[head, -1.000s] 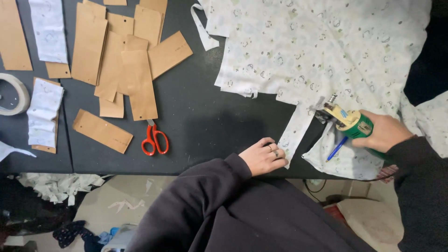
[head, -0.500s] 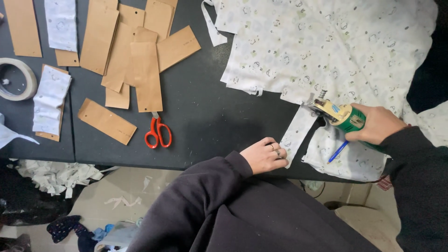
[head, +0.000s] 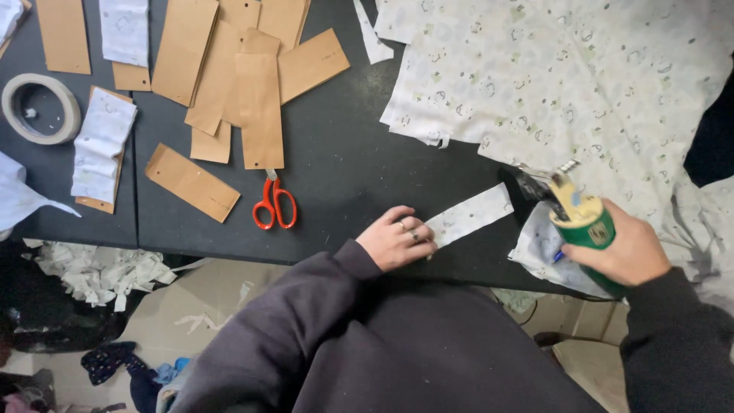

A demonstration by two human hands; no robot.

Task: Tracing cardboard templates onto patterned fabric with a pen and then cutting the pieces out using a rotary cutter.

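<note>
While the person leans over the black worktable (head: 344,176), the left hand (head: 396,237), near the lower middle of the frame, lies flat with its fingers curled loosely, pinning one end of a cut fabric strip (head: 470,216) to the table edge. That strip, white with a small print, runs up and to the right from the fingertips and lies apart from the large printed fabric sheet (head: 566,84) that covers the upper right of the frame. The right hand (head: 623,248), at the lower right, is wrapped tight around a green handheld electric fabric cutter (head: 573,210), whose metal blade end points up and left, just beside the strip's far end and over a loose flap of the same cloth. A blue pen (head: 557,257) peeks out under the cutter, mostly hidden.

Left of the hands, orange-handled scissors (head: 274,203) lie closed on the table, blades pointing up toward a fan of brown cardboard templates (head: 245,84) spread across the upper left. A roll of tape (head: 40,108) sits at the far left, with a small stack of cut fabric pieces (head: 103,145) just beside it. Below the table edge at lower left, fabric scraps (head: 99,271) lie heaped on the floor.
</note>
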